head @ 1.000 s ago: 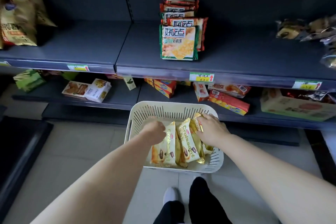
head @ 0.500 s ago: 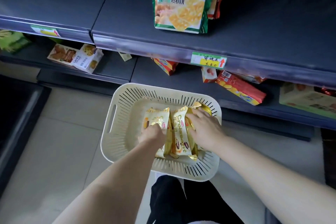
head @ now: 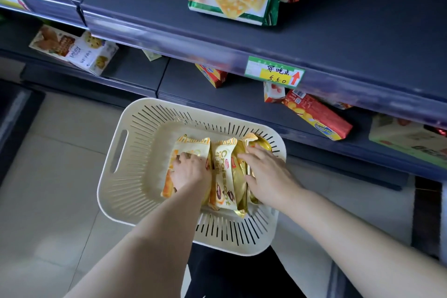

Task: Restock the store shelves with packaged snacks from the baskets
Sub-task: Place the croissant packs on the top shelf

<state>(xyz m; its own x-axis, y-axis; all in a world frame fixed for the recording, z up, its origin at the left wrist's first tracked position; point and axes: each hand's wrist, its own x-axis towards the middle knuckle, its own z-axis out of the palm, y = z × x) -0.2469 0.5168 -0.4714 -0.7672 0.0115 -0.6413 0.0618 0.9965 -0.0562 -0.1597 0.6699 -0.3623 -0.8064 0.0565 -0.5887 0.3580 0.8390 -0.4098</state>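
The left hand (head: 191, 172), held just above the packs a second ago, has been lowered onto the leftmost of the croissant packs (head: 223, 176) and is curled round it. The right hand (head: 268, 174) has been kept clasped over the gold packs at the right. A joint lift is judged to be in preparation. The packs are all still in the cream basket (head: 116, 152), and none has yet been moved to the shelf (head: 362, 38). "Croissant" can be read on the middle pack. On the price tag (head: 274, 75), "5.50" is handwritten beside a red arrow.

Cream slotted basket (head: 135, 152), gold packets (head: 223, 172) (orange-trimmed)
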